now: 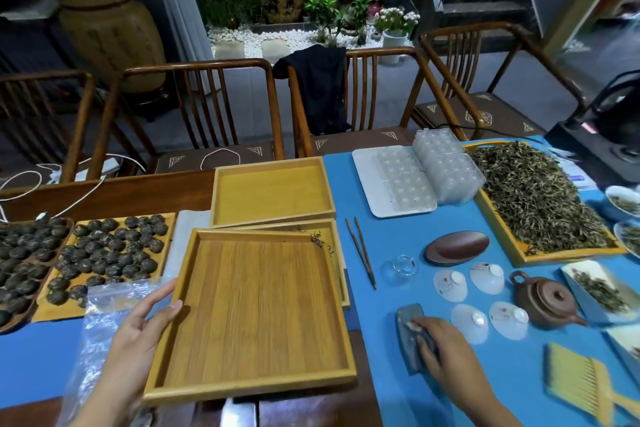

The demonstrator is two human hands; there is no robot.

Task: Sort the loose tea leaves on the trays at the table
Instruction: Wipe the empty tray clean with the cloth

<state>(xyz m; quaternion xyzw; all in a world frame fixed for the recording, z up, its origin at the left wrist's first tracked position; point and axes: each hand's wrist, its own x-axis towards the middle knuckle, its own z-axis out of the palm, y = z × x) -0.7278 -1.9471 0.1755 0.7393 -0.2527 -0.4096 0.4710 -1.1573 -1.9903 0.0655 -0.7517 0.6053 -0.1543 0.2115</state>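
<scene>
Two hands were at work nearest us: our left hand (138, 322) lay along the left rim of the empty bamboo tray (252, 315), thumb hooked over the edge and fingers (156, 295) loosely spread beneath it, while our right hand (446, 354) had its fingers curled down over a dark scoop (412, 333) lying on the blue mat (374, 288). That tray sat askew on a second tray (332, 236), where a few stray leaves (320, 241) clung at the corner; we judged a careless slide could tip it off the stack or flick those strands onto the table. Just beyond the scoop stood upturned white cups (485, 277) and a clay teapot (543, 302), close enough that a hurried lift might knock them. Farther right, the loose tea leaves (533, 194) were heaped on their own tray (568, 255), well apart from the empty one, so carrying them across risked spills. At the far left lay trays of tea balls (110, 253).
</scene>
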